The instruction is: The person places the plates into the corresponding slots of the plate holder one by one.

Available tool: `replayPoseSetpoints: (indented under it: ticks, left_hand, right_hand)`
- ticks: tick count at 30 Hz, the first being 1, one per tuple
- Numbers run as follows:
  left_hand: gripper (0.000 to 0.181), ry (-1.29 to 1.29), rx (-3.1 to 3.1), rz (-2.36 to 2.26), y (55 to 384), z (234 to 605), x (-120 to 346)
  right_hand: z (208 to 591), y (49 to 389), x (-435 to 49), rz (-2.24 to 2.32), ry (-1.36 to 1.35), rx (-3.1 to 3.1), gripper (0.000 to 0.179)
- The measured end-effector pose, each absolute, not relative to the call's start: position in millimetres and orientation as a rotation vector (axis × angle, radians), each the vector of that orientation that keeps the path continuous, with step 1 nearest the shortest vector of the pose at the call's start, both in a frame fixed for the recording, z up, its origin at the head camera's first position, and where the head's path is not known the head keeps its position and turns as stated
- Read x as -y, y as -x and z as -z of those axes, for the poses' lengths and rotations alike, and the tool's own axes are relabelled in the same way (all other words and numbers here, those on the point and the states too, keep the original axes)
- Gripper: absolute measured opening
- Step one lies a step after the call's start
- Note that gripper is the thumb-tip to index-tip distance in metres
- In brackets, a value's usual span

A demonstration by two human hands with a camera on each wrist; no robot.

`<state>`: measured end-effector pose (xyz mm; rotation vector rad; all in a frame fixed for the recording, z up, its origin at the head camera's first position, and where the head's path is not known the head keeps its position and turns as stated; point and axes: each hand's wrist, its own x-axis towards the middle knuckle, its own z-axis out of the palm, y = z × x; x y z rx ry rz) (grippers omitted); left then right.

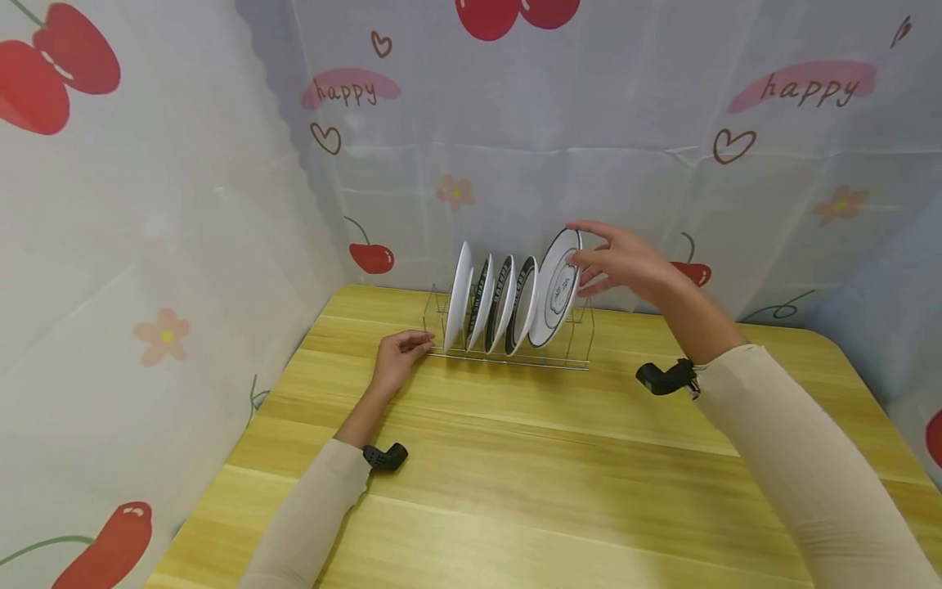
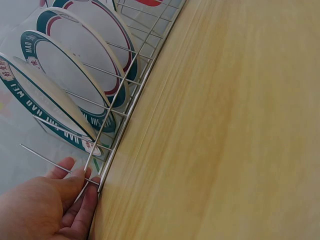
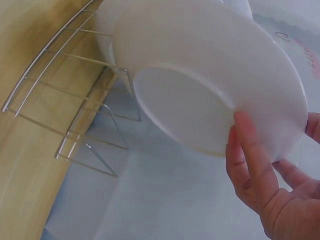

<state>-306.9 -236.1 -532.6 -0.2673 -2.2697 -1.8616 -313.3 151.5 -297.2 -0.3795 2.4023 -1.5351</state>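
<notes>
A wire dish rack [image 1: 581,348] stands near the table's back edge, with several white plates [image 1: 524,307] upright in it. My right hand [image 1: 621,260] grips the rightmost plate [image 1: 553,290] by its upper right edge, thumb on the printed face. That plate tilts to the right, its lower edge at the rack. In the right wrist view its plain white back [image 3: 200,60] shows, with fingers [image 3: 252,150] against it. My left hand [image 1: 397,357] pinches the rack's front left corner, and the left wrist view shows fingertips around the wire [image 2: 92,175].
The wooden table [image 1: 471,474] extends in front of the rack. Close behind it hangs a curtain [image 1: 625,180] printed with cherries and hearts, and another curtain side [image 1: 184,245] borders the left. Black devices [image 1: 386,456] are strapped to both wrists.
</notes>
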Motion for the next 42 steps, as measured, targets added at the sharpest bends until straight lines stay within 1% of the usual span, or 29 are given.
replayPoseSetpoints:
  ticks: [11,17,26,30,33,38,42]
  left_hand:
    - [0.015,0.285,2.262,1.851,309.3,537.2,232.2]
    - [0.015,0.293,2.264,1.848,309.7,537.2,230.1]
    - [0.018,0.300,2.259,1.848,308.1,537.5,233.0]
    - [0.018,0.280,2.271,1.849,307.8,538.9,234.0]
    - [0.016,0.252,2.281,1.845,306.9,538.3,234.1]
    - [0.015,0.241,2.275,1.849,304.0,533.4,234.0]
    - [0.017,0.261,2.275,1.846,305.2,532.5,235.7]
  right_hand:
    - [324.7,325.4,-135.1,1.462,0.414,-2.425,0.067]
    - [331.3,321.5,-134.8,1.497,0.404,-2.409,0.067]
    - [346.1,317.5,-140.9,1.575,0.492,-2.378,0.070]
    - [356.1,313.6,-150.5,1.631,0.526,-2.432,0.065]
    - [367.4,306.9,-161.6,1.752,0.473,-2.482,0.061]
    - [391.0,290.7,-178.6,1.995,0.269,-2.504,0.059]
    - [409.6,282.2,-187.6,2.049,0.125,-2.525,0.053]
